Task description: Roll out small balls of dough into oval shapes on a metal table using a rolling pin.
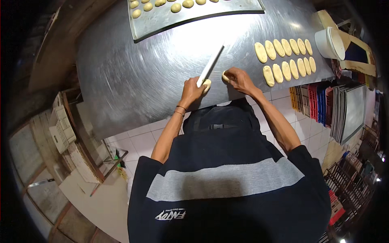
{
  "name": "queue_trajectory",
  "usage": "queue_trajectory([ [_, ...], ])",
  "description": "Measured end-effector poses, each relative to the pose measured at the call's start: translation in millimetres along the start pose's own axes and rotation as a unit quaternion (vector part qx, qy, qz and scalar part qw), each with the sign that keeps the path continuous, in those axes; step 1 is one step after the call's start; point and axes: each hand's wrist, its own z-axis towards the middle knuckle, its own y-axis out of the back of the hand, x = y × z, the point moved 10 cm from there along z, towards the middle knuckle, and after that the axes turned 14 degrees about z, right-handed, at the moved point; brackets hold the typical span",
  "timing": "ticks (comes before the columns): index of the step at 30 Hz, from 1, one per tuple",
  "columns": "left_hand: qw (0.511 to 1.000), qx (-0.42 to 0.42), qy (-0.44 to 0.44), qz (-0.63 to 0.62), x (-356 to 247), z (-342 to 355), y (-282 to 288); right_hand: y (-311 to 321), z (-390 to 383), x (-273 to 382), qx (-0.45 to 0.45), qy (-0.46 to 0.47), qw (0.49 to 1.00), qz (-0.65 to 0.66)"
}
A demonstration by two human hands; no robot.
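Observation:
My left hand (191, 91) is closed around the near end of a slim white rolling pin (211, 66), which points away and to the right, its far end dark. Beside those fingers a small pale dough piece (206, 85) lies on the steel table (117, 81), partly covered by the hand. A short way to the right, my right hand (240, 81) pinches another dough piece (225, 76) between thumb and fingers, so only its left edge shows. Two rows of flattened oval dough pieces (286, 70) are laid out farther right.
A metal tray (194, 17) with several round dough balls (176, 7) sits at the far side. On the table's right end stands a white bucket (329, 43). Stacked trays (347, 109) and coloured crates (314, 101) are below the right edge. A wooden structure (75, 133) is at the left.

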Motion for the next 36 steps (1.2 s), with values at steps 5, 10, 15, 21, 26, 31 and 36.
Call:
queue_trajectory([
  [5, 0.983, -0.02, 0.101, -0.152, 6.4, 1.3, -2.6, 2.5, -4.6, -19.5, -0.084, -0.108, 0.979, 0.153],
  [10, 0.997, -0.075, 0.031, 0.016, -12.1, -4.7, -2.2, -22.8, -35.1, -68.5, -0.134, -0.313, 0.932, 0.126],
  [15, 0.96, -0.197, -0.053, 0.19, -20.9, -17.5, 52.8, 10.3, -21.9, 25.7, -0.178, -0.008, 0.979, -0.096],
  [21, 0.949, -0.003, -0.244, 0.201, -22.6, -28.7, 49.6, -13.6, -18.8, 6.8, 0.108, -0.065, 0.915, -0.383],
  [26, 0.942, 0.034, -0.132, 0.307, 7.3, -3.9, -3.2, -30.9, -46.1, -33.7, -0.023, -0.066, 0.937, -0.341],
  [31, 0.928, -0.112, -0.123, 0.335, -3.1, 74.3, 3.0, 1.5, 13.6, -66.4, -0.159, -0.02, 0.919, -0.36],
  [36, 0.92, -0.225, -0.088, 0.309, -10.1, 137.2, 35.2, 51.1, 68.2, -66.1, -0.272, -0.01, 0.904, -0.33],
])
